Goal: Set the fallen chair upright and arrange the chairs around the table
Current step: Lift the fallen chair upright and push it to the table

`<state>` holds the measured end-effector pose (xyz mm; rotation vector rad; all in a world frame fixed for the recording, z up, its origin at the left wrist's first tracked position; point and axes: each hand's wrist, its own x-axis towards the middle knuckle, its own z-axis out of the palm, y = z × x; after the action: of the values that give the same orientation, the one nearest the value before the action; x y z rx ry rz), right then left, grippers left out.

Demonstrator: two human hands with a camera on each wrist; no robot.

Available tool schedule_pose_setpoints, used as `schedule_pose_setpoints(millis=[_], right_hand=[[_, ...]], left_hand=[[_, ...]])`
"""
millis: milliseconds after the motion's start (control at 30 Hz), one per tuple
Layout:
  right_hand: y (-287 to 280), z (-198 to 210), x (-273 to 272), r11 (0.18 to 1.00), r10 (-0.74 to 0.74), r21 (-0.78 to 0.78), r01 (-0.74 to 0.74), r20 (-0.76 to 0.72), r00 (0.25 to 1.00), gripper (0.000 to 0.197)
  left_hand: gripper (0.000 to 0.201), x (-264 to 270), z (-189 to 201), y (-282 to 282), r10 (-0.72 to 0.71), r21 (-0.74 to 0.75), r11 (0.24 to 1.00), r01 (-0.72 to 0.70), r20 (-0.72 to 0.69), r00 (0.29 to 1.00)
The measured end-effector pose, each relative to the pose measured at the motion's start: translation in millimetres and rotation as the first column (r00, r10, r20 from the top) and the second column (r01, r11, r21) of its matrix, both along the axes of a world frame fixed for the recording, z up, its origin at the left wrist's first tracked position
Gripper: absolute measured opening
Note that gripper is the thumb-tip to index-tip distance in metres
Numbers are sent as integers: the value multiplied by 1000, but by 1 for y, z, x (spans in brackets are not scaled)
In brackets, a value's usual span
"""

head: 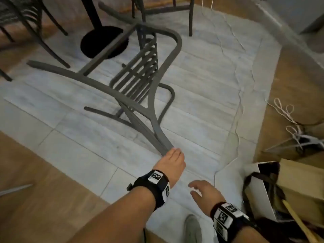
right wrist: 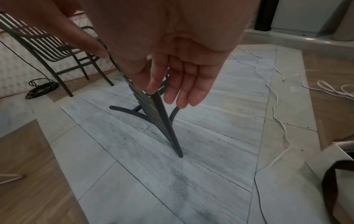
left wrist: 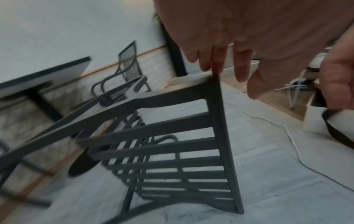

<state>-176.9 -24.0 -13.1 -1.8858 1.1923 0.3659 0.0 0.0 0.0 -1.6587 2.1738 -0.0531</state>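
Note:
The fallen dark grey slatted chair lies on its side on the pale floor mat, legs pointing left and away. My left hand grips the near corner of its back rail, which is lifted a little while the other end rests on the mat. Held low beside it, my right hand is open and touches nothing. The black pedestal base of the table stands just beyond the chair, and the tabletop shows in the left wrist view. Two more chairs stand upright, one at the far left and one at top centre.
A white cord runs along the mat's right edge. A white box with a dark strap, a cardboard box and loose rope crowd the right side. A black cable coil lies by the wall. My shoe is on the mat.

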Motion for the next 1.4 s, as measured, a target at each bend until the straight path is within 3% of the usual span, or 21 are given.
schedule_pose_setpoints(millis=[33, 100, 167, 267, 467, 600, 767, 967, 1100, 1167, 1267, 1400], right_hand=[[-1, -10, -6, 1000, -8, 2, 8, -1, 1000, 22], [-2, -25, -15, 999, -28, 25, 28, -9, 1000, 19], [-1, -41, -24, 998, -25, 55, 25, 1, 1000, 16], [-1, -63, -34, 998, -44, 48, 43, 34, 998, 17], [0, -95, -39, 995, -88, 61, 84, 71, 994, 18], [-2, -98, -28, 993, -116, 49, 112, 92, 989, 25], [-10, -87, -3, 991, -128, -15, 131, 120, 984, 35], [-21, -57, 57, 992, -95, -64, 107, 170, 981, 60], [-31, -29, 106, 979, -135, -113, 171, 273, 952, 67], [-38, -16, 129, 965, -169, -139, 221, 312, 935, 59], [-43, 11, 158, 977, -125, -131, 167, 281, 951, 27], [-24, 46, 185, 990, -6, -133, 42, 264, 965, 21]], left_hand=[[53, -7, -9, -9, -85, 5, 996, 85, 47, 995], [47, -23, -31, -25, -140, 209, 972, 107, 151, 979], [44, -35, -42, -44, -177, 395, 917, 57, 275, 945], [35, -43, -74, -62, -196, 524, 850, -59, 418, 887], [24, -34, -113, -72, -164, 508, 837, -205, 589, 791], [19, -28, -103, -69, -171, 490, 855, -168, 573, 801], [27, -9, -38, -75, -132, 465, 876, -127, 486, 864], [30, 36, 90, -86, 12, 410, 895, -179, 379, 925], [28, 79, 170, -83, 97, 362, 906, -219, 325, 941], [25, 102, 201, -73, 117, 321, 920, -225, 323, 939], [29, 140, 230, -51, 170, 284, 920, -271, 336, 927], [32, 181, 258, -24, 266, 233, 908, -349, 324, 908]])
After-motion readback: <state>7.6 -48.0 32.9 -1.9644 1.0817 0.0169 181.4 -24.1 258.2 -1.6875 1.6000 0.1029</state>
